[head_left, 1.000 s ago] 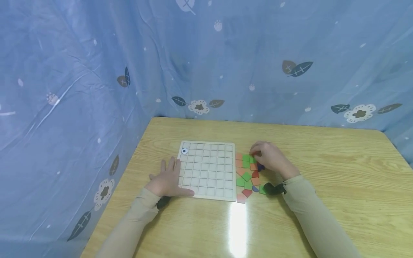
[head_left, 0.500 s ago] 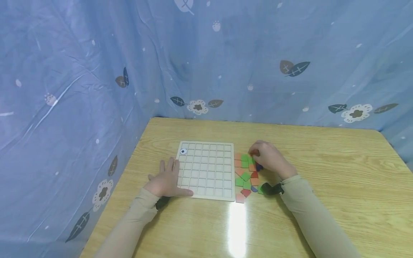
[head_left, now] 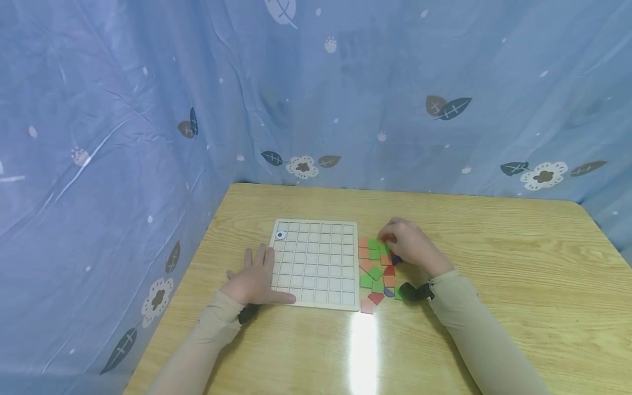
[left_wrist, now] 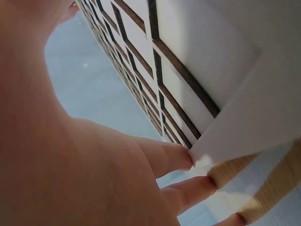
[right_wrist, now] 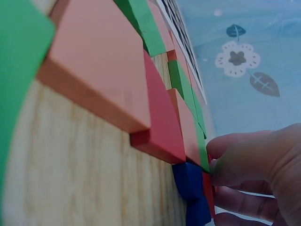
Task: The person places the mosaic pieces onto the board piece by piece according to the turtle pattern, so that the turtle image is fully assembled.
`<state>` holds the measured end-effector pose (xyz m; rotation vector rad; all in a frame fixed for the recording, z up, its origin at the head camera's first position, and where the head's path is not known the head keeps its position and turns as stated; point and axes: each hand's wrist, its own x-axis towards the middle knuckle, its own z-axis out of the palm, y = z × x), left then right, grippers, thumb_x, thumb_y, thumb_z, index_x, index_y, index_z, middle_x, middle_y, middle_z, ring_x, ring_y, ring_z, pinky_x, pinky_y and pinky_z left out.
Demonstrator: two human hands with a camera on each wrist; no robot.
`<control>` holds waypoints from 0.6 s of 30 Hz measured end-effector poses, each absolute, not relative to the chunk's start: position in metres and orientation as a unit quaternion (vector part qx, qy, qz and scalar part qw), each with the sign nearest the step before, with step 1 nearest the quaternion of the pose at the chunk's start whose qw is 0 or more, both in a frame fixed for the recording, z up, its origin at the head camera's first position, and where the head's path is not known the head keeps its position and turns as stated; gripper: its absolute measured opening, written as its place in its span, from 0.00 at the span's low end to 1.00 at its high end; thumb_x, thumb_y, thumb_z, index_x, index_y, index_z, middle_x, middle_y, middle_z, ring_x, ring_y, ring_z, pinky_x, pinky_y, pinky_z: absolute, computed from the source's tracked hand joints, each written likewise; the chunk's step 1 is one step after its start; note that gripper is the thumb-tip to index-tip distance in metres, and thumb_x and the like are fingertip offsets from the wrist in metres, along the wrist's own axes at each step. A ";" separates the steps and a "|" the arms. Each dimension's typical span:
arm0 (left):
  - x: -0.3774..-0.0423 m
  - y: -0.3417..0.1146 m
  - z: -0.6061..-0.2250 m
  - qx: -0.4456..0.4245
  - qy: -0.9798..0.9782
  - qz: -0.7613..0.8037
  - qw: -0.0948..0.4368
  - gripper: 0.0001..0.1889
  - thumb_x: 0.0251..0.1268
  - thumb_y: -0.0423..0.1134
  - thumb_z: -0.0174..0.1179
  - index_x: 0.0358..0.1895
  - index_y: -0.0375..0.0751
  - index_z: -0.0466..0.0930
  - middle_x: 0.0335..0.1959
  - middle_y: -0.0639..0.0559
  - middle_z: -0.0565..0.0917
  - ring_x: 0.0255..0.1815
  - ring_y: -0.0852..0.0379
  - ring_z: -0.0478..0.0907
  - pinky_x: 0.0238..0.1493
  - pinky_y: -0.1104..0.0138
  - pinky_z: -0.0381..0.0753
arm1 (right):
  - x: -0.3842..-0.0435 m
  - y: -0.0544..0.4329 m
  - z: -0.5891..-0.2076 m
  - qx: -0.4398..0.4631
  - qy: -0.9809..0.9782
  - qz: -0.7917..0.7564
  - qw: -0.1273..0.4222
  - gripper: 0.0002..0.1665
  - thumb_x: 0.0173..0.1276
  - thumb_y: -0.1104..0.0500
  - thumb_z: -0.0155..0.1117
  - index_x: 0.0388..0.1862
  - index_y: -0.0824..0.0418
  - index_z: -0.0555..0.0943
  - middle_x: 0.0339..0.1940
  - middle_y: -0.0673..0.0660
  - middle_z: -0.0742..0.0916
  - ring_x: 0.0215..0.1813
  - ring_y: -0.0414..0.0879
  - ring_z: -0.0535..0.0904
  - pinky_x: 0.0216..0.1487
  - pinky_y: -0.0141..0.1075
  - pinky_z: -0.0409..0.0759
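Note:
A pale square grid board (head_left: pixel 316 263) lies on the table, with a white disc bearing a dark dot (head_left: pixel 280 235) in its upper-left cell. My left hand (head_left: pixel 254 282) rests on the board's left edge, fingers spread, with the thumb along its near edge. In the left wrist view, straight fingers (left_wrist: pixel 169 157) touch the board's rim. Right of the board, my right hand (head_left: pixel 410 244) pinches a red piece (head_left: pixel 390 238) at the far end of a group of coloured pieces. In the right wrist view, that red piece (right_wrist: pixel 208 193) is partly hidden by the fingers, beside dark blue pieces (right_wrist: pixel 188 181).
Flat green (head_left: pixel 375 272), orange (head_left: pixel 389 281) and red (head_left: pixel 376 298) pieces lie close together against the board's right side, some touching. A small blue piece (head_left: pixel 389 292) is among them. Blue patterned curtain (head_left: pixel 345 109) borders the wooden table (head_left: pixel 494 258) behind and at left.
My right hand has shifted slightly left toward the green pieces, with red showing at its fingers throughout. My left hand stays on the board. The view has tilted a little.

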<state>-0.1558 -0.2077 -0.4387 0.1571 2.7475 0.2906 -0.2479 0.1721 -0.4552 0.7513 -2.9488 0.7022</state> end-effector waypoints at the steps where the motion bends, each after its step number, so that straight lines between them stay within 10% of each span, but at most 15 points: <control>1: -0.156 -0.208 -0.439 0.056 0.975 0.104 0.186 0.74 0.45 0.77 0.72 0.84 0.31 0.44 0.86 0.31 0.43 0.83 0.20 0.40 0.56 0.13 0.54 | -0.248 0.172 -0.455 0.239 -0.944 0.226 0.006 0.13 0.66 0.72 0.67 0.43 0.59 0.92 0.43 0.57 0.87 0.44 0.50 0.82 0.49 0.48 0.85; 18: -0.156 -0.207 -0.439 0.057 0.976 0.098 0.188 0.73 0.46 0.77 0.71 0.84 0.31 0.44 0.85 0.30 0.43 0.83 0.20 0.40 0.55 0.13 0.55 | -0.243 0.161 -0.444 0.257 -0.932 0.253 0.032 0.12 0.62 0.68 0.67 0.45 0.62 0.89 0.40 0.55 0.84 0.39 0.47 0.77 0.43 0.42 0.80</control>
